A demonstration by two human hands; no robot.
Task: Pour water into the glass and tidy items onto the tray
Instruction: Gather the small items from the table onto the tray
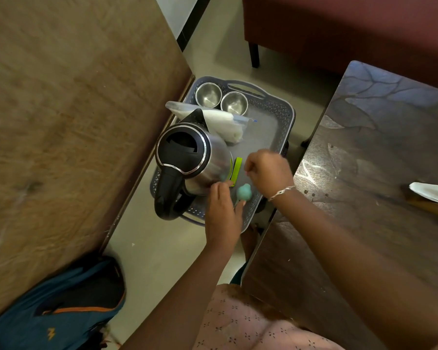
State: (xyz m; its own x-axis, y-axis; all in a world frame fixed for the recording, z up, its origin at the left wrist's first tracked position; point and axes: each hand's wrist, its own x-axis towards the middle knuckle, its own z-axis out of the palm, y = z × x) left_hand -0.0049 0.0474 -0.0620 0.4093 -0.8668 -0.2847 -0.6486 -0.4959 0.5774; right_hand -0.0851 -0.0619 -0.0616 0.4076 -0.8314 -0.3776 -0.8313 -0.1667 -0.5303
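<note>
Tidying step in hand: both hands work low over the near end of the grey tray (286, 114).
The kettle (187, 150) stands just left of the left hand (221, 213), handle nearest it, spout pointing away. A green strip (237, 170) runs lengthwise away from that hand, which lies flat and relaxed; a teal knob (243, 192) sits between the hands. The right hand (268, 170) is curled, its hold unclear. Next, probably, fine fingerwork squaring the small items.

The kettle (208, 157) was shiny metal with a black plastic lid; two cups (208, 94) glossy steel; the tray (276, 114) matt grey plastic.
</note>
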